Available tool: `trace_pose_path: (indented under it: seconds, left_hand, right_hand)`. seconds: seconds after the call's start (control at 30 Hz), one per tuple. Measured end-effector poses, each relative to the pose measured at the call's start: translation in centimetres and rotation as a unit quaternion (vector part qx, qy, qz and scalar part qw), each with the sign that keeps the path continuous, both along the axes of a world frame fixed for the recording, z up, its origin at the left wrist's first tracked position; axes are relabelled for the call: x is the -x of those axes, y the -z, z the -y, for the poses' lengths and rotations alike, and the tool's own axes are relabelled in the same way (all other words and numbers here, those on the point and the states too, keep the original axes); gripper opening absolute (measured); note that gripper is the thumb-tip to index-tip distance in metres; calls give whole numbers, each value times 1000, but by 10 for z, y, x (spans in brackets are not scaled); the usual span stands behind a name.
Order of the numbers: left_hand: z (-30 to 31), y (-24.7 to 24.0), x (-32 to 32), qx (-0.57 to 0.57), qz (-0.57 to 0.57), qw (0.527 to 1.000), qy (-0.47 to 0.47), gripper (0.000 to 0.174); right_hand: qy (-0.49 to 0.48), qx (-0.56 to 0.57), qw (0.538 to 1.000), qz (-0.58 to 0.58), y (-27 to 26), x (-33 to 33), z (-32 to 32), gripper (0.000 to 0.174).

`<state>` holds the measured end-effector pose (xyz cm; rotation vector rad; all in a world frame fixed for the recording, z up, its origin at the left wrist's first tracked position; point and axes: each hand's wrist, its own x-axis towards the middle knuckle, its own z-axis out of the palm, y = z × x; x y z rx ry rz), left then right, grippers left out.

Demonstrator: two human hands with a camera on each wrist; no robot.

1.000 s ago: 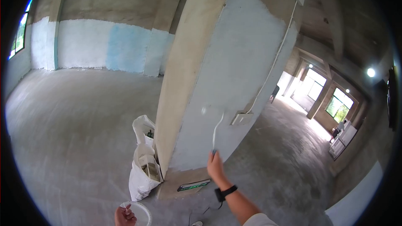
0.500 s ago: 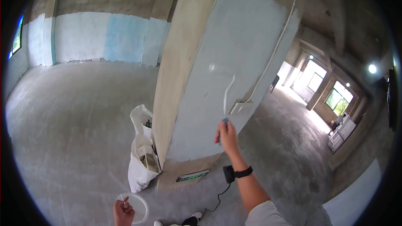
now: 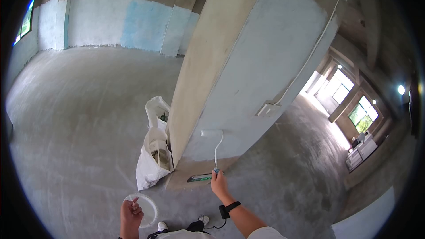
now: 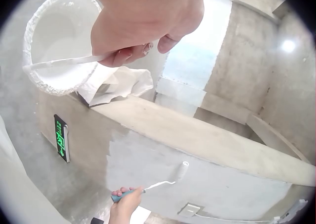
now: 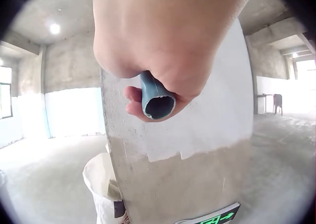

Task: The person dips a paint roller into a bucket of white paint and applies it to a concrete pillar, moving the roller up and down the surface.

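My right hand [image 3: 217, 180] grips the teal handle [image 5: 157, 101] of a paint roller. Its white roller head [image 3: 211, 133] lies against the low part of the concrete pillar's pale painted face [image 3: 265, 62], just above the bare strip at the base. In the left wrist view the roller [image 4: 182, 168] and the right hand [image 4: 126, 200] show against the same face. My left hand [image 3: 131, 210] holds a white paint bucket [image 3: 149, 210] by its thin bail [image 4: 64, 62], fingers curled round it [image 4: 148, 23]. The bucket's rim [image 4: 37, 78] is crusted with white paint.
A white sack [image 3: 152, 159] with items inside leans at the pillar's corner. A green exit sign [image 3: 199, 178] lies on the floor at the pillar's foot. A switch box [image 3: 268, 109] with white conduit sits on the pillar. A shoe [image 3: 162, 226] and a black cable are underfoot.
The right hand has come down with the roller, from high on the pillar face half a second ago to near its base. The left hand still holds the bucket.
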<state>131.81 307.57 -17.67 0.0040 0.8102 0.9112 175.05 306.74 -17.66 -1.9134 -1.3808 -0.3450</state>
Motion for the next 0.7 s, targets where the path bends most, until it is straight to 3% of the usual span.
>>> trace_pose_path:
  seconds: [0.07, 0.13, 0.2, 0.27, 0.3, 0.4, 0.47, 0.53, 0.63, 0.7]
  left_hand:
    - [-1, 0, 0, -7, -9, 1000, -2, 36]
    - [1, 5, 3, -2, -3, 1000, -4, 36]
    - [3, 3, 4, -4, -10, 1000, -4, 36]
    - [5, -2, 7, -7, -19, 1000, -5, 36]
    - [6, -5, 9, -7, -14, 1000, -3, 36]
    - [7, -5, 14, -7, -6, 1000, 0, 36]
    - [7, -4, 18, -4, -3, 1000, 2, 36]
    - [7, -2, 18, -3, 3, 1000, -1, 36]
    - [6, 4, 18, 4, 14, 1000, -11, 37]
    - [6, 2, 16, 5, 10, 1000, -9, 37]
  right_hand:
    - [1, 22, 1000, -17, 3, -1, 3, 30]
    - [11, 82, 971, -223, -20, -1, -6, 31]
    - [-37, -23, 974, -221, -67, 1, -27, 29]
    - [-48, -16, 946, -320, -156, 22, -35, 30]
    - [-56, -23, 947, -314, -182, 20, -40, 30]
    - [-49, -22, 950, -309, -205, 11, -46, 30]
    - [-33, -13, 950, -309, -186, 10, -46, 29]
    - [17, -22, 993, -113, -120, 6, -41, 28]
    - [-2, -16, 996, -89, -61, 23, -15, 28]
    - [38, 85, 987, -134, -49, 28, -2, 28]
